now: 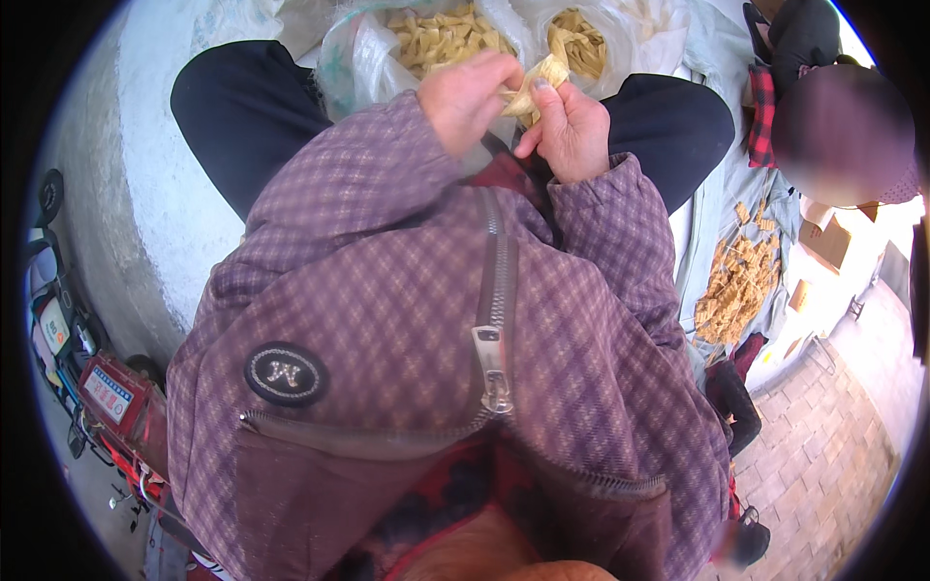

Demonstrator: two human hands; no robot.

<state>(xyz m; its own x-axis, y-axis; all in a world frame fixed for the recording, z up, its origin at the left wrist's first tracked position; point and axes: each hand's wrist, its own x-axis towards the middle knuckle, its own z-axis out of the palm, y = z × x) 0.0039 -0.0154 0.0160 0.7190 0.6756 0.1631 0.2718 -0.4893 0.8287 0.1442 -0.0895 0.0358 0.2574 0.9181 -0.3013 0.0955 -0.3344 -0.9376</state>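
Observation:
A pale yellow flat strip [542, 82], folded over on itself, is held up between my hands in front of my lap. My right hand [575, 131] pinches it, thumb on top. Slightly smeared by motion, my left hand [470, 102] has its fingertips closed at the strip's left end. Just beyond the hands, a white plastic sack [368, 63] holds many folded yellow pieces [446, 39]. To its right, another translucent sack [625, 44] contains a smaller heap of yellow strips [584, 48]. I cannot make out the strip's material.
My bent knees [242, 116] flank the sacks. A person [794, 39] in dark clothes sits at the far right. Near them a pile of tan pieces [741, 290] lies on a pale sheet, beside a cardboard box [825, 240]. A red vehicle [116, 392] stands at the left.

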